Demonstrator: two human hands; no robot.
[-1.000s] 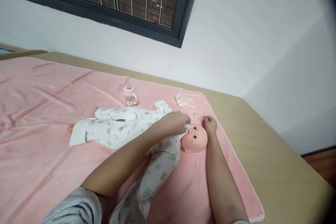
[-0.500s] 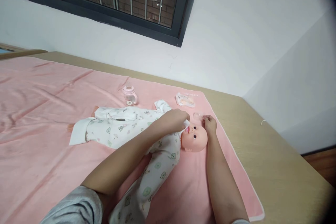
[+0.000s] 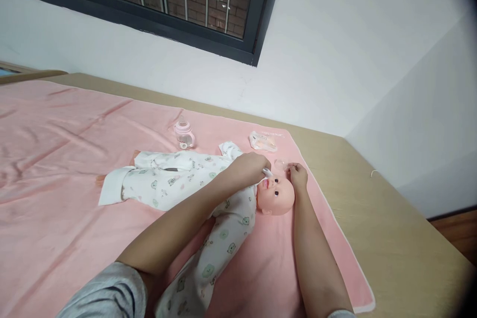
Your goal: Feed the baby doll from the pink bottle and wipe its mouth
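Observation:
A bald baby doll (image 3: 278, 201) lies on its back, its head to the right, dressed in a white patterned suit (image 3: 167, 194). My left hand (image 3: 251, 166) is closed on a small white cloth (image 3: 267, 173) beside the doll's mouth. Part of the cloth is hidden by the fingers. Just past the top of the head, my right hand (image 3: 298, 176) has its fingers pinched at the edge of a small clear round dish (image 3: 280, 165); the fingertips are hard to make out.
A pink-topped baby bottle (image 3: 184, 134) stands beyond the doll. A clear plastic packet (image 3: 263, 142) lies near the far edge of the pink blanket (image 3: 55, 238). The blanket covers a wooden surface (image 3: 372, 223) against a white wall, below a dark-framed window (image 3: 208, 39).
My left hand has shifted slightly up and to the right, and the white cloth has moved with it, off the doll's mouth to the far cheek. The right hand has stayed in place.

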